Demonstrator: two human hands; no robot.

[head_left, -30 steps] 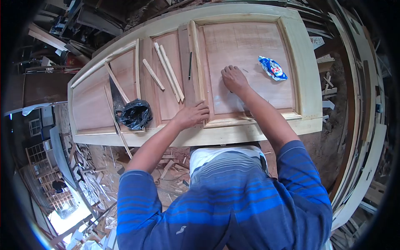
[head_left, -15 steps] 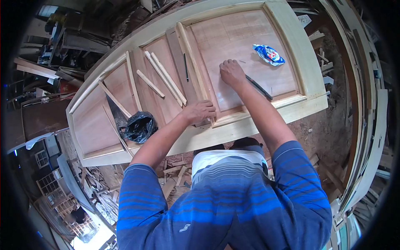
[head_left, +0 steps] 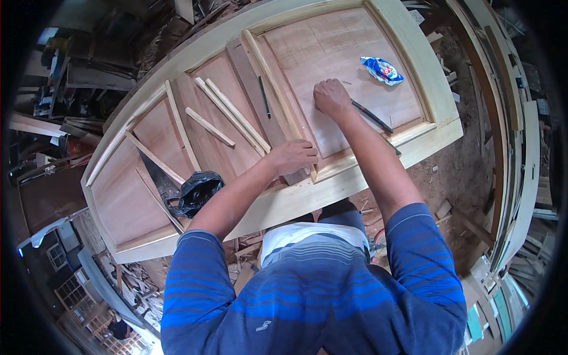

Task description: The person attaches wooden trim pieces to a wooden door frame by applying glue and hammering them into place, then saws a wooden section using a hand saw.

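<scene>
A panelled wooden door (head_left: 284, 200) lies in front of me. My left hand (head_left: 293, 157) rests at the lower end of a moulding strip (head_left: 269, 89), its fingers curled on the wood; anything under them is hidden. My right hand (head_left: 331, 96) is closed in a fist on the large right panel (head_left: 319, 50), and what it may hold cannot be seen. Beside the right forearm lies a dark bar-like tool (head_left: 371, 116). A blue and white packet (head_left: 382, 71) sits above it. Left of the moulding lies a dark pencil-like stick (head_left: 264, 97).
Loose wooden strips (head_left: 232, 117) lie across the door's middle and left panels. A black plastic bag (head_left: 200, 190) is near my left forearm. Long boards (head_left: 526, 177) stand at the right, and wood scraps cover the ground. A person (head_left: 120, 329) is far off at the lower left.
The view has shifted slightly, so the door appears turned and moved a little. Both hands keep nearly the same places on it. Part of another dark object now shows by the right forearm.
</scene>
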